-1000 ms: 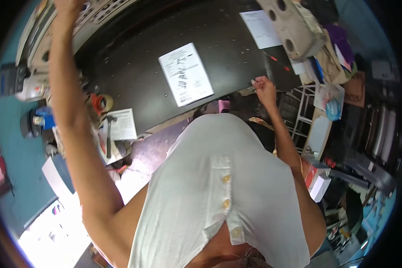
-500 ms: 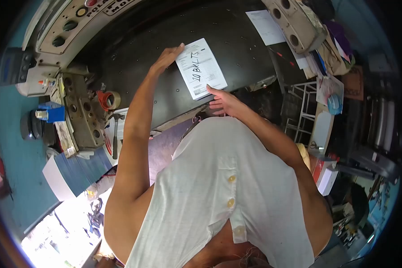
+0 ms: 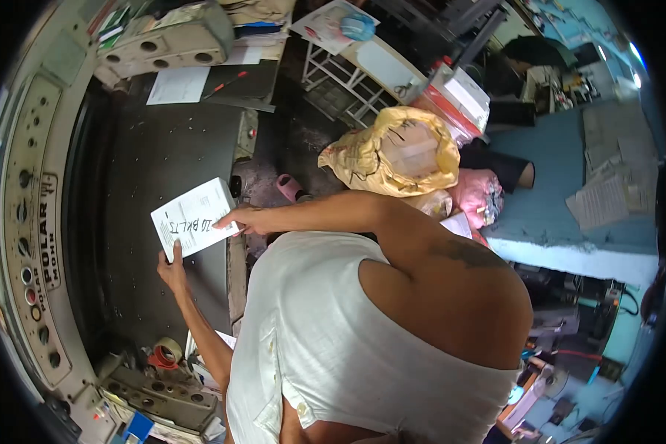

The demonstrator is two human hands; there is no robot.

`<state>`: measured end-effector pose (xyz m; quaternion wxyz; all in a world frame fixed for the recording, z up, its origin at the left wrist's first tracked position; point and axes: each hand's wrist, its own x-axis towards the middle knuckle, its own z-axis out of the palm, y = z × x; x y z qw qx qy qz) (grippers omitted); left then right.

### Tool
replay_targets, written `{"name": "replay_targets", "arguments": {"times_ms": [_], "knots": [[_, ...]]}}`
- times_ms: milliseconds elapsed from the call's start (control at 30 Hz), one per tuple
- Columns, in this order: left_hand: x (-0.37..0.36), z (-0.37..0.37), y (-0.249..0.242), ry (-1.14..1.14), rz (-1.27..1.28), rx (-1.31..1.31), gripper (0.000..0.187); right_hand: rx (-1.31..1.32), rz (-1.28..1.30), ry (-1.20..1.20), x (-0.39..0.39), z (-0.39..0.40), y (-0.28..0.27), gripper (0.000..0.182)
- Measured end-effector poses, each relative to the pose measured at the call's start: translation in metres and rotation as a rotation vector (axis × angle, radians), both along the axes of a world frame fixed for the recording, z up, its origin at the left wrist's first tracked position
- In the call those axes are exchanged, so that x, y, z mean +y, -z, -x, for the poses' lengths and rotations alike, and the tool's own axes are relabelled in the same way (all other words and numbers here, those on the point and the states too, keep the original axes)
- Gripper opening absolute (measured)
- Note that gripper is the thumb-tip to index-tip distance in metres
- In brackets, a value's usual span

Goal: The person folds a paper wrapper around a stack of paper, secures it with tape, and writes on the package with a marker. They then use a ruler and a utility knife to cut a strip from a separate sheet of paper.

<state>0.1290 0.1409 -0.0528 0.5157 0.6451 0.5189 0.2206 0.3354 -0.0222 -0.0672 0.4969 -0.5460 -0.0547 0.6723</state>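
A thick stack of printed paper (image 3: 190, 203) with "20 BKLTS" handwritten across its top is held between my two hands over the dark metal table (image 3: 137, 155). My left hand (image 3: 172, 268) grips one end, its thumb on the top sheet and its fingers mostly hidden under the edge. At the opposite side, my right hand (image 3: 243, 219) is closed over the edge nearer my body, with fingertips on the top sheet. The stack lies tilted in view, and its white side edge shows.
Beyond the table runs a machine panel (image 3: 37, 244) lettered POLAR MOHR. A white sheet (image 3: 176, 86) and a red pen (image 3: 226, 83) lie at its upper end, tape rolls (image 3: 166, 354) at the lower. A yellow sack (image 3: 355, 157) and a pink slipper (image 3: 288, 186) are on the floor side.
The view has swung round to the right, bringing the yellow sack into sight. My right hand, loosely spread before with its thumb at the stack, now grips its edge; my left hand has shifted along it.
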Motion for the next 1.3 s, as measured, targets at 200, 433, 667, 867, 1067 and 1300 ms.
{"name": "replay_targets", "arguments": {"times_ms": [200, 433, 667, 867, 1067, 1300], "knots": [[-0.028, -0.006, -0.008, 0.027, 0.186, -0.087, 0.036, -0.175, -0.015, 0.117, -0.025, -0.021, 0.009, 0.07], [-0.091, -0.096, -0.023, 0.264, 0.659, -0.349, 0.045, -0.129, 0.001, 0.282, -0.136, -0.091, -0.032, 0.063], [-0.156, -0.225, -0.018, 0.665, 0.666, -0.277, 0.059, 0.056, -0.059, 0.614, -0.308, -0.184, -0.018, 0.047], [-0.185, -0.291, -0.015, 0.719, 0.58, -0.148, 0.055, -0.197, -0.018, 1.137, -0.469, -0.293, -0.04, 0.047], [-0.187, -0.316, 0.0, 0.742, 0.512, 0.097, 0.057, -0.57, -0.103, 1.274, -0.624, -0.436, -0.013, 0.046], [-0.194, -0.332, -0.012, 0.762, 0.437, 0.246, 0.065, -0.497, -0.073, 1.305, -0.697, -0.541, -0.024, 0.044]]}}
